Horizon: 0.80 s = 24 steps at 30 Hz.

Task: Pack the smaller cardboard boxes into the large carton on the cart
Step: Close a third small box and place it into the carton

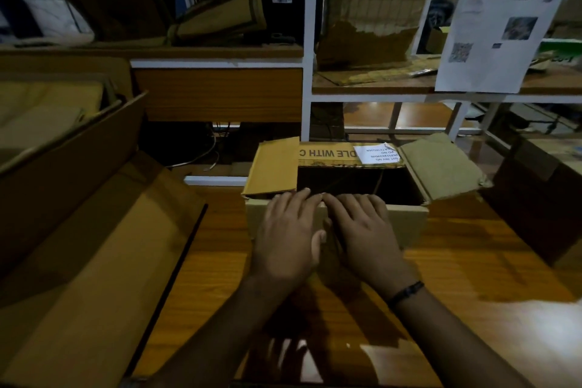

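A small cardboard box (406,224) stands open on the wooden table, its inside dark. Its left flap (274,167) and right flap (441,164) stick out sideways, and the far flap carries printed letters and a white label (376,153). My left hand (289,236) and my right hand (362,230) lie side by side, fingers straight, pressing the near flap down over the box's front wall. The fingertips reach the box's near rim. A large open carton (94,230) stands at the left with its flaps spread, holding folded cardboard.
The wooden table (472,277) runs under the box to the front. White shelving (310,72) behind holds torn cardboard sheets and a hanging paper sheet (504,25). A dark box (541,198) sits at the right edge. A person stands far behind the shelves.
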Motion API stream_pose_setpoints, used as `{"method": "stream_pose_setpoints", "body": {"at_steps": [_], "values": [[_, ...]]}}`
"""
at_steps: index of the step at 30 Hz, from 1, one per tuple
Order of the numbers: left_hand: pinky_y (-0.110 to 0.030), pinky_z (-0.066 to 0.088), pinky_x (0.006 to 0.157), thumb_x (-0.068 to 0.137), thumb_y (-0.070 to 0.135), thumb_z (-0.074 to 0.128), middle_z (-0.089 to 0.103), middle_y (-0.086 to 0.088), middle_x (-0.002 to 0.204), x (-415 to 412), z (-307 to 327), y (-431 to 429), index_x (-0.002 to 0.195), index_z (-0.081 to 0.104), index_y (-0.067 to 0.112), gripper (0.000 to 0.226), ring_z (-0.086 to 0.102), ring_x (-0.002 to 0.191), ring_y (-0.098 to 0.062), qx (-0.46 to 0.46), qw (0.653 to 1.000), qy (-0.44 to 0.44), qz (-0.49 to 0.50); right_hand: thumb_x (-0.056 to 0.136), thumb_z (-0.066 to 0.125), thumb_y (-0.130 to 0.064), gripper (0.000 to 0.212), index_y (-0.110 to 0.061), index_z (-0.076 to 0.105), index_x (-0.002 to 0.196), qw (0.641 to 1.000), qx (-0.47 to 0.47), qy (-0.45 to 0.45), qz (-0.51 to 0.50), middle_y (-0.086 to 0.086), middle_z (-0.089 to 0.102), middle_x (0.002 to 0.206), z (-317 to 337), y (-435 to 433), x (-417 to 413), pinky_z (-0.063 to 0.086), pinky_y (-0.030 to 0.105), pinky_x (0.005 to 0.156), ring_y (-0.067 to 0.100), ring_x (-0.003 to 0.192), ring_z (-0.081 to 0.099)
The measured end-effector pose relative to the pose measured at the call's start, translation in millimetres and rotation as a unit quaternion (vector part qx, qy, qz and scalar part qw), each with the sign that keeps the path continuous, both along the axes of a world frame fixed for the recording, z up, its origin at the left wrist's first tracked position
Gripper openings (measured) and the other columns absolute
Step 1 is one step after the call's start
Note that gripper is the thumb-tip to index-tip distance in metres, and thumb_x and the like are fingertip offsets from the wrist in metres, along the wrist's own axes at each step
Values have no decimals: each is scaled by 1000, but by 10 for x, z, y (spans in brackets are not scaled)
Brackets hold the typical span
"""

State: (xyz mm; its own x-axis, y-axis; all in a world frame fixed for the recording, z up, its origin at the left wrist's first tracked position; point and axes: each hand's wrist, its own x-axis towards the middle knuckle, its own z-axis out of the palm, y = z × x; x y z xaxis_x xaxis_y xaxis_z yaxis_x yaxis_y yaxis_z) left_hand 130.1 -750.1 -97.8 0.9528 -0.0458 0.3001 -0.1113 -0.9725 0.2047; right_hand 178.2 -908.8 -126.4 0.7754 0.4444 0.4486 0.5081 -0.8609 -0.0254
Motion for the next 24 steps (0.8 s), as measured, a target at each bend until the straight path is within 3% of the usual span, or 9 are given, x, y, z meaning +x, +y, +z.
{"method": "stream_pose_setpoints", "body": {"at_steps": [2,5,9,11,14,18,21,24], "values": [[-39,-10,122,102,52,50,0,-3,173,37,18,69,163,13,35,73,-3,159,-25,-7,1000,6,29,105,37,-42,49,-22,46,149,1000,3,-21,3,3,60,134,-58,-6,14,27,43,115,24,126,52],[-48,-11,122,98,64,49,-26,-8,169,140,87,264,163,1,36,86,-25,154,-34,9,996,-11,90,106,34,-44,51,-23,44,152,1000,6,-21,8,3,58,138,-76,-11,38,27,45,117,24,130,51],[-50,-14,120,79,91,46,-28,-13,168,258,132,535,163,-9,33,116,-30,152,-39,0,985,35,166,107,31,-46,54,-23,42,154,1000,11,-6,12,2,55,140,-95,-11,64,27,46,119,22,132,49],[-53,-2,125,73,93,51,-19,-12,171,273,92,604,164,-3,33,121,-17,156,-38,-68,980,74,172,106,33,-46,54,-23,41,154,1000,16,-7,10,2,55,140,-94,7,72,26,45,119,22,132,48],[-54,37,115,75,80,67,5,-4,171,255,20,620,162,16,38,109,21,154,-35,-221,958,98,153,106,35,-46,53,-23,43,153,1000,26,-8,3,3,56,140,-97,43,74,25,46,119,23,133,48],[-42,54,95,78,72,72,31,-2,156,225,-43,612,145,44,36,81,47,134,-26,-225,958,70,160,104,36,-46,52,-23,45,150,1000,26,-7,-5,3,57,137,-116,65,75,24,47,119,24,131,50],[-48,52,101,76,79,67,31,-3,157,242,-19,666,140,49,35,79,45,137,-28,-214,961,92,152,101,38,-46,49,-24,48,143,999,36,-11,-4,1,59,127,-101,71,67,27,44,113,22,119,54],[-60,21,123,84,88,43,8,-5,169,250,61,656,149,43,42,80,13,154,-38,-121,977,77,160,98,40,-46,45,-26,50,138,999,47,-9,0,-1,58,118,-68,71,52,29,40,105,19,108,53]]}}
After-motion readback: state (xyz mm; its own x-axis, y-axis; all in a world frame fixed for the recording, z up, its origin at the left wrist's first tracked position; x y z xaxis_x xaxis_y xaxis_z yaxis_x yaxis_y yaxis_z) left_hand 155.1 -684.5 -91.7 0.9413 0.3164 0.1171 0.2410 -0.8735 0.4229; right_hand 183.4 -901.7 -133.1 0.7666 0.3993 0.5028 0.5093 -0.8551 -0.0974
